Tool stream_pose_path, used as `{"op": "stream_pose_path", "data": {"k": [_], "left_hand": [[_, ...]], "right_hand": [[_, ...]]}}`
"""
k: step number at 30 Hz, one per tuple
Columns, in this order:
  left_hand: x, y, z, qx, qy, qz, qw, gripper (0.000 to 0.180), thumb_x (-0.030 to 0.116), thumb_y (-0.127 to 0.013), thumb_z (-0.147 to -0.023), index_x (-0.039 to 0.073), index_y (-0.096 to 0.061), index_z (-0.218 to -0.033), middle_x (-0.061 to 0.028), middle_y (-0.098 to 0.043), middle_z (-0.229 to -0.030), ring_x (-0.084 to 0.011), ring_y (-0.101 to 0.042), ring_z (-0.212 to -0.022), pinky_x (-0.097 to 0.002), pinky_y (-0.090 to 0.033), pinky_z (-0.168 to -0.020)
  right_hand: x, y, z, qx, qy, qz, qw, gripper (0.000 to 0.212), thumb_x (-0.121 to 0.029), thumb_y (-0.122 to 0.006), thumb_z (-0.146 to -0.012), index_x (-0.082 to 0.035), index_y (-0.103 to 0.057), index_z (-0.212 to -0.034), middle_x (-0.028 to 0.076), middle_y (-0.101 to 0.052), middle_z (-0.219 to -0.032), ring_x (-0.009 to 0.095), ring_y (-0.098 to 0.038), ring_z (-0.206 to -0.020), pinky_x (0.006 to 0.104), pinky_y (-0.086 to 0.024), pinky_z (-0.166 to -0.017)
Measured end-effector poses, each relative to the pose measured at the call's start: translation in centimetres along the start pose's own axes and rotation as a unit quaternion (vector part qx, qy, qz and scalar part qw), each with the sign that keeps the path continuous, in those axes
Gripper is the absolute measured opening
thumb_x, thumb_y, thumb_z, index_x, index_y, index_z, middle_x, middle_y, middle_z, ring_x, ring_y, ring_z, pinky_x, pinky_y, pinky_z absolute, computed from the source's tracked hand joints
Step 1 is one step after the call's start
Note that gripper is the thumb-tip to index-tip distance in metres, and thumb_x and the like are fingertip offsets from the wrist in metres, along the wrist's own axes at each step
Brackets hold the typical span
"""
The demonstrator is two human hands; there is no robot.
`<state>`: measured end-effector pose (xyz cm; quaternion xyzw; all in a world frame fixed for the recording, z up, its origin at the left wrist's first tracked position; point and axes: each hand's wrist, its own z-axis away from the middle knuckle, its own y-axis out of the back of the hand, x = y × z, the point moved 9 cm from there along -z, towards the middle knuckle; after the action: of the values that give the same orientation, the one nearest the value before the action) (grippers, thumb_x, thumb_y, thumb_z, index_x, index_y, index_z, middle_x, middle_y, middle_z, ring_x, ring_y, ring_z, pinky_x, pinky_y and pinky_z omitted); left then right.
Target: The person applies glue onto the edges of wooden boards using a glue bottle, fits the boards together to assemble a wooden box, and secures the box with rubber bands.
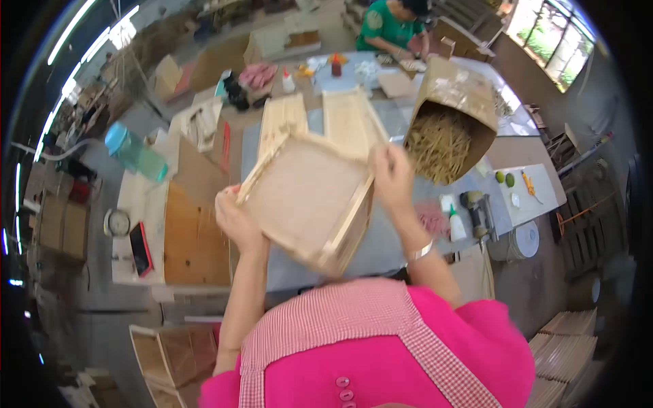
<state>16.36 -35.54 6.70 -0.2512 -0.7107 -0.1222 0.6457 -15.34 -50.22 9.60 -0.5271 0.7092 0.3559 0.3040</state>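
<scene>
A shallow wooden box (306, 194) with a pale flat panel and light wood edges is held up, tilted, above the worktable. My left hand (238, 221) grips its left edge, with the fingers partly behind it. At the upper right corner my right hand (392, 178) is closed on the rim. Just beyond the box, two light wooden panels (283, 117) lie side by side on the table's grey surface (388, 238). A cardboard carton (457, 85) to the right of my right hand lies on its side, full of thin straw-coloured strips (439, 141).
At left stand a teal water bottle (139, 155) and a red-edged phone (141, 249). On the right are a white glue bottle (457, 226), an orange-handled tool (529, 185) and a white bucket (522, 243). A person in green (391, 28) works across the table.
</scene>
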Motion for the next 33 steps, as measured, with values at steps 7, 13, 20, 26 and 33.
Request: {"op": "stream_pose_path", "data": {"k": [7, 13, 20, 26, 33], "left_hand": [[3.4, 4.4, 6.6, -0.154, -0.042, -0.091, 0.983, 0.027, 0.016, -0.043, -0.105, -0.002, -0.063, -0.105, -0.0059, -0.063, -0.099, -0.0155, -0.058, -0.097, -0.0286, -0.043, -0.091], [1.2, 3.7, -1.4, -0.164, 0.015, -0.055, 0.985, 0.032, 0.023, -0.045, -0.106, -0.001, -0.061, -0.118, -0.007, -0.064, -0.111, -0.0171, -0.061, -0.104, -0.0317, -0.045, -0.095], [-1.0, -7.4, -4.6, -0.335, 0.024, -0.044, 0.941, 0.044, 0.036, -0.042, -0.107, 0.001, -0.068, -0.097, -0.0056, -0.067, -0.093, -0.0117, -0.057, -0.089, -0.0292, -0.044, -0.086], [-1.9, -8.4, -6.7, -0.377, -0.067, -0.113, 0.917, 0.04, 0.032, -0.041, -0.106, 0.002, -0.065, -0.095, -0.007, -0.069, -0.095, -0.013, -0.058, -0.091, -0.0292, -0.044, -0.088], [-2.5, -7.9, -6.8, -0.304, 0.057, -0.053, 0.95, 0.038, 0.03, -0.041, -0.107, 0.003, -0.063, -0.092, -0.0113, -0.071, -0.103, -0.0143, -0.06, -0.094, -0.0293, -0.043, -0.091]], "right_hand": [[2.9, -4.7, -4.0, -0.06, -0.078, -0.125, 0.987, 0.021, -0.016, -0.061, -0.094, 0.0, -0.061, -0.081, 0.002, -0.061, -0.07, 0.008, -0.055, -0.067, 0.027, -0.046, -0.059], [1.1, -5.6, -2.3, -0.07, -0.005, -0.07, 0.995, 0.022, -0.015, -0.055, -0.098, 0.0, -0.053, -0.082, 0.005, -0.052, -0.068, 0.01, -0.049, -0.063, 0.0311, -0.042, -0.057], [1.2, -5.8, -1.4, -0.083, -0.049, -0.089, 0.991, 0.026, -0.016, -0.057, -0.097, 0.0, -0.049, -0.079, 0.004, -0.045, -0.066, 0.009, -0.044, -0.062, 0.0305, -0.041, -0.056], [0.9, -5.1, -1.3, -0.03, -0.025, -0.069, 0.997, 0.023, -0.015, -0.058, -0.093, 0.002, -0.053, -0.078, 0.011, -0.054, -0.063, 0.014, -0.05, -0.059, 0.0337, -0.042, -0.055], [1.3, -5.8, -2.6, 0.001, -0.044, -0.089, 0.995, 0.024, -0.014, -0.061, -0.09, 0.002, -0.056, -0.073, 0.012, -0.059, -0.062, 0.018, -0.056, -0.057, 0.034, -0.045, -0.056]]}}
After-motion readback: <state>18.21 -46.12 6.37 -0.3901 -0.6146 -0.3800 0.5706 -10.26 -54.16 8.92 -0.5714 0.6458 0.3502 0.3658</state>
